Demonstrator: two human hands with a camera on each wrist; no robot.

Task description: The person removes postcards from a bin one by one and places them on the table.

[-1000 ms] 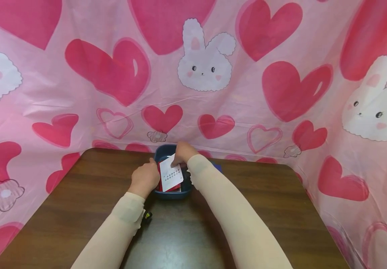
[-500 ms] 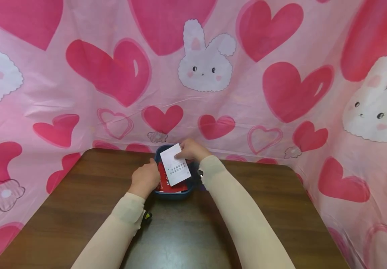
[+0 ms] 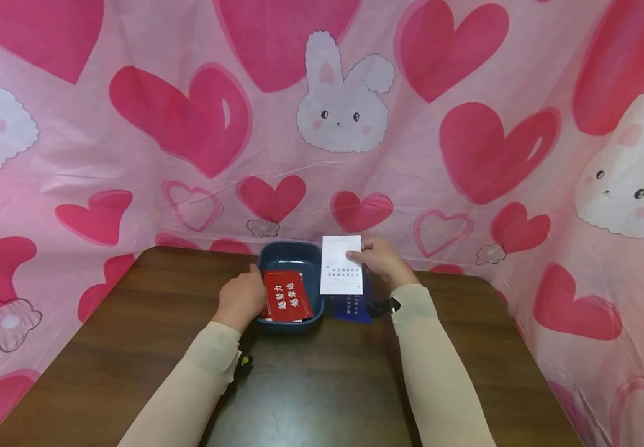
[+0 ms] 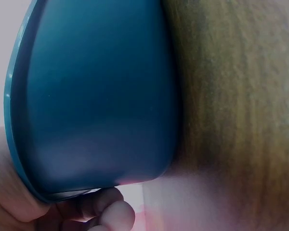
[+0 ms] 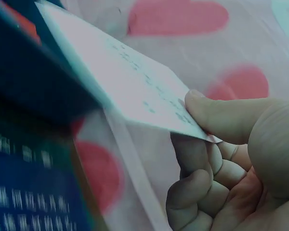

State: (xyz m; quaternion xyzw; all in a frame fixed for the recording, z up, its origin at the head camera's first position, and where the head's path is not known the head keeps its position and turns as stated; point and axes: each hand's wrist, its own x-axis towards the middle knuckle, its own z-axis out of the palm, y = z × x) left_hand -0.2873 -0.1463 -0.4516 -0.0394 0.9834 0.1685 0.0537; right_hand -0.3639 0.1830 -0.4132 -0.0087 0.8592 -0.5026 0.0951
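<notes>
A dark blue bin point(image 3: 312, 261) stands near the table's far edge, a red card point(image 3: 288, 297) with white lettering lying in its near part over other cards. My left hand point(image 3: 241, 296) grips the bin's left rim; in the left wrist view the thumb side and curled fingers point(image 4: 118, 216) are around the wall point(image 4: 101, 96). To the right of the bin, my right hand point(image 3: 380, 261) pinches a white card point(image 3: 340, 267) with small dark print between thumb and fingers point(image 5: 221, 113). Below it a blue card point(image 3: 352, 308) with pale lettering lies on the table, partly covered in the head view.
The brown wooden table point(image 3: 299, 391) ends just behind the bin. A pink cloth point(image 3: 187, 37) printed with hearts and rabbits hangs behind and along both sides. Dark wrist-camera mounts show at both cuffs.
My right hand has lifted the white card out of the bin and carried it right, over the blue card. The red card in the bin is uncovered. My left hand stays at the rim.
</notes>
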